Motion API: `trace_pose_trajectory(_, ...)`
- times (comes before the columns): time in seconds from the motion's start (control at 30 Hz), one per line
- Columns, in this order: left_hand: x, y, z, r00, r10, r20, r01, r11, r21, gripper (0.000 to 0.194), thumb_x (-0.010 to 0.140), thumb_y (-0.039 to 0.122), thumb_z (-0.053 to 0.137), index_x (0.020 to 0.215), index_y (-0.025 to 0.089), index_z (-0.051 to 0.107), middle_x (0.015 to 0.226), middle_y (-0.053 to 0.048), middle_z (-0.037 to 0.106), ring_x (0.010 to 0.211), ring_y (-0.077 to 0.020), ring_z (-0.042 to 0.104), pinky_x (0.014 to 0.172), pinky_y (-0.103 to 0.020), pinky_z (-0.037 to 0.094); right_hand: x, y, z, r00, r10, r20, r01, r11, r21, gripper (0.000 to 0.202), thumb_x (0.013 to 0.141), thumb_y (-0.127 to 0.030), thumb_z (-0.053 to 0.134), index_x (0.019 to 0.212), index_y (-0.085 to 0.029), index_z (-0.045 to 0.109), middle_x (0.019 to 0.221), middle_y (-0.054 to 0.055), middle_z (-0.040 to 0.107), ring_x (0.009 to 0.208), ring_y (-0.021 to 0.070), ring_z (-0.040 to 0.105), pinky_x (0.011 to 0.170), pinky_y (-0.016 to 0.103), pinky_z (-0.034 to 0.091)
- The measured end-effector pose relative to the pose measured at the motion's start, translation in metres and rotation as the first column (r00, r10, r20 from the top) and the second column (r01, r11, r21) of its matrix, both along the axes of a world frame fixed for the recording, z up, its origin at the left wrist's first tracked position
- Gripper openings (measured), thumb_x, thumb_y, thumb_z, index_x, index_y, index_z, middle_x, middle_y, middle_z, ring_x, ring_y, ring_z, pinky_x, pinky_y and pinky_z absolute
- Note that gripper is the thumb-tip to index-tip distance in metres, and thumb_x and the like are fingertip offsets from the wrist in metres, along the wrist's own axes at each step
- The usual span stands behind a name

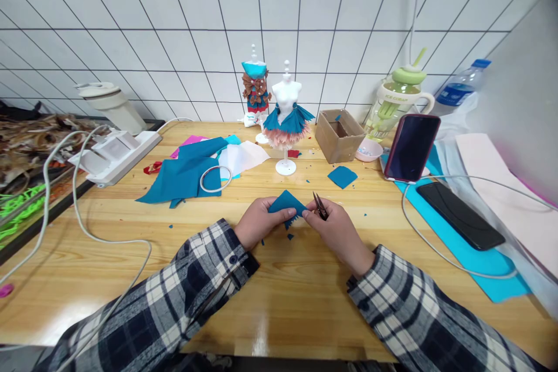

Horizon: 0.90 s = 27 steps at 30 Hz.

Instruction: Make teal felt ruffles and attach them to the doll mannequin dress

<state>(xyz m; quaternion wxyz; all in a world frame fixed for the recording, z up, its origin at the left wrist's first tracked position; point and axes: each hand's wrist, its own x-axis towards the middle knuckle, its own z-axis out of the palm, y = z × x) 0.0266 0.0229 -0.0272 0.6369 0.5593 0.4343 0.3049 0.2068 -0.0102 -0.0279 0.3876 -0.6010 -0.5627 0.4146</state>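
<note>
A folded piece of teal crepe paper (286,202) with a jagged lower edge is pinched in my left hand (264,220). My right hand (337,231) grips dark thread snips (320,206), their points upward, while its thumb and fingertips touch the paper's right corner. Small teal scraps (290,236) lie on the table below. Beyond my hands stands a white mini dress form (286,99) wearing a teal and pink ruffled skirt (288,122). A flat teal paper square (342,176) rests to the right of it.
Teal, white and pink sheets (192,165) lie left with a white ring (215,179). A second dressed form (255,90), a cardboard box (340,135) and a jug (394,99) stand behind. Right are a propped phone (412,147), another phone (460,215) and cables; a power strip (117,157) sits left.
</note>
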Motion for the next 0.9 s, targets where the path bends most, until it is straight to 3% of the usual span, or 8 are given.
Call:
trace_pose_trajectory(0.17, 0.001, 0.0, -0.003, 0.997, 0.066, 0.043, -0.066, 0.998, -0.012, 0.036, 0.07, 0.041, 0.075, 0.091, 0.012, 0.071, 0.085, -0.005, 0.072, 0.078, -0.0199, 0.062, 0.076, -0.031, 0.047, 0.0, -0.002, 0.005, 0.998, -0.004, -0.063, 0.004, 1.0, -0.002, 0.023, 0.077, -0.039, 0.06, 0.088, -0.019, 0.058, 0.055, -0.008, 0.041, 0.049, 0.0102, 0.038, 0.048, 0.024, 0.031)
trace_pose_trajectory(0.27, 0.002, 0.001, -0.003, 0.968, 0.161, 0.195, -0.15, 0.986, -0.071, 0.03, 0.071, 0.036, 0.075, 0.09, 0.013, 0.071, 0.088, -0.005, 0.072, 0.081, -0.0187, 0.063, 0.08, -0.03, 0.047, 0.0, -0.004, 0.007, 0.969, 0.036, -0.243, -0.056, 0.996, -0.076, 0.028, 0.086, -0.044, 0.044, 0.098, -0.021, 0.053, 0.056, -0.009, 0.036, 0.042, 0.0089, 0.032, 0.043, 0.023, 0.031)
trace_pose_trajectory(0.33, 0.003, 0.002, -0.003, 0.938, 0.204, 0.282, -0.174, 0.977, -0.126, 0.024, 0.071, 0.032, 0.075, 0.086, 0.013, 0.07, 0.086, -0.004, 0.072, 0.078, -0.0162, 0.062, 0.079, -0.028, 0.047, -0.001, -0.005, 0.004, 0.946, 0.097, -0.311, -0.144, 0.981, -0.132, 0.028, 0.09, -0.044, 0.034, 0.095, -0.021, 0.051, 0.056, -0.009, 0.037, 0.04, 0.0089, 0.032, 0.04, 0.022, 0.032)
trace_pose_trajectory(0.57, 0.004, 0.003, 0.003, 0.882, 0.276, 0.382, -0.193, 0.951, -0.243, 0.021, 0.066, 0.025, 0.079, 0.078, 0.012, 0.068, 0.075, -0.002, 0.068, 0.07, -0.0117, 0.059, 0.073, -0.024, 0.047, -0.002, -0.006, -0.007, 0.932, 0.339, -0.131, -0.355, 0.927, -0.124, 0.021, 0.09, -0.042, 0.046, 0.091, -0.021, 0.049, 0.062, -0.004, 0.054, 0.056, 0.0113, 0.051, 0.053, 0.023, 0.038)
trace_pose_trajectory(0.7, 0.003, 0.002, 0.0, 0.904, 0.238, 0.356, -0.179, 0.965, -0.189, 0.021, 0.069, 0.027, 0.077, 0.079, 0.012, 0.066, 0.076, -0.003, 0.068, 0.071, -0.0128, 0.06, 0.074, -0.026, 0.047, -0.001, -0.006, -0.006, 0.923, 0.378, -0.07, -0.383, 0.918, -0.102, 0.02, 0.094, -0.041, 0.041, 0.09, -0.022, 0.047, 0.066, -0.003, 0.058, 0.059, 0.0115, 0.05, 0.056, 0.023, 0.038)
trace_pose_trajectory(0.9, 0.001, 0.001, -0.003, 0.942, 0.15, 0.299, -0.118, 0.985, -0.124, 0.023, 0.073, 0.03, 0.073, 0.086, 0.012, 0.067, 0.082, -0.004, 0.07, 0.076, -0.0163, 0.062, 0.077, -0.03, 0.047, 0.0, -0.005, -0.004, 0.9, 0.422, -0.11, -0.432, 0.898, -0.087, 0.025, 0.096, -0.043, 0.034, 0.094, -0.021, 0.046, 0.069, -0.002, 0.061, 0.058, 0.0115, 0.05, 0.058, 0.025, 0.039)
